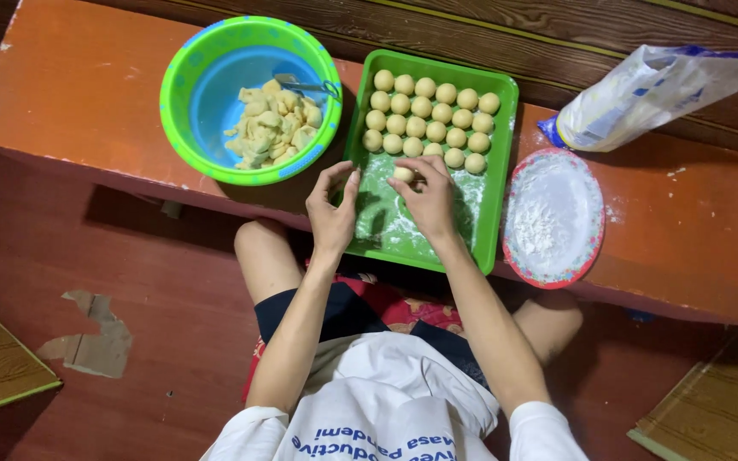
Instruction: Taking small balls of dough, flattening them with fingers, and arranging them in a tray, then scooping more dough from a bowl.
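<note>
A green rectangular tray (495,196) lies on a low orange bench, dusted with flour, holding several rows of small pale dough balls (431,117) at its far end. My right hand (427,198) pinches one dough ball (403,174) over the tray's middle. My left hand (333,209) hovers at the tray's left edge, fingers apart and empty, just beside that ball. A green bowl (183,102) with a blue inside sits to the left, holding lumps of yellow dough (272,125) and a metal spoon (305,85).
An oval plate (518,248) with a patterned rim holds white flour right of the tray. A plastic flour bag (651,90) lies at the bench's far right. The bench edge (130,175) runs just above my knees. Wooden boards lie on the red floor at both lower corners.
</note>
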